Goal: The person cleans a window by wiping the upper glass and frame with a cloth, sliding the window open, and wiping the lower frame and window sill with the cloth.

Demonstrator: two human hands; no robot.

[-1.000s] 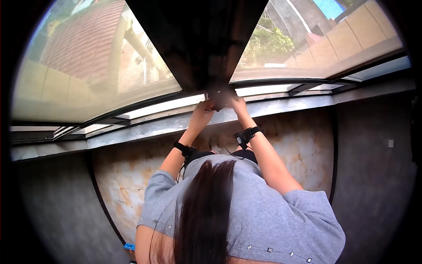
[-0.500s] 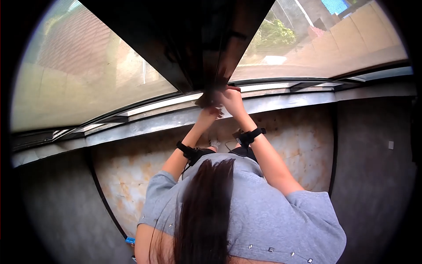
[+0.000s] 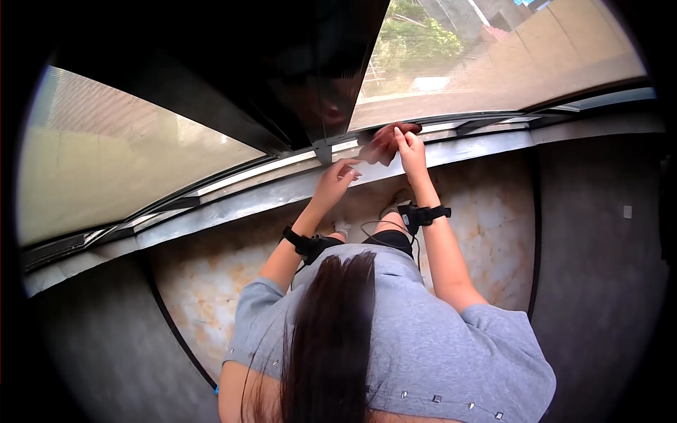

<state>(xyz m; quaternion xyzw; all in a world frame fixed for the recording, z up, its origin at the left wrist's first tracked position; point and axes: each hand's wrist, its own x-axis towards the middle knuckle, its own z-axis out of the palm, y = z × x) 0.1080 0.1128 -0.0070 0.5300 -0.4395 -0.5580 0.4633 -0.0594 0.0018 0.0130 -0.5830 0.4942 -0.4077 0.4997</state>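
Observation:
A dark reddish-brown cloth (image 3: pixel 383 146) hangs bunched at the foot of the dark window post. My right hand (image 3: pixel 411 153) pinches its right end between thumb and fingers. To the cloth's left is my left hand (image 3: pixel 334 183), fingers apart and loosely bent. Its fingertips come close to the cloth; whether they touch it I cannot tell. Both hands are over the silvery window sill (image 3: pixel 451 151), in front of the black post (image 3: pixel 282 92).
Mesh-like panes (image 3: pixel 134 155) flank the post, with foliage and walls beyond. A black lower frame rail (image 3: pixel 486 121) runs along the sill. Below are a stained pale floor (image 3: pixel 486 233) and dark grey surfaces (image 3: pixel 599 233) at both sides. Black straps with a cable (image 3: pixel 417 243) sit on my forearms.
My right hand has moved right with the cloth, which now shows spread out more. My left hand has separated from the right one. The view has shifted, and the post covers more of the left.

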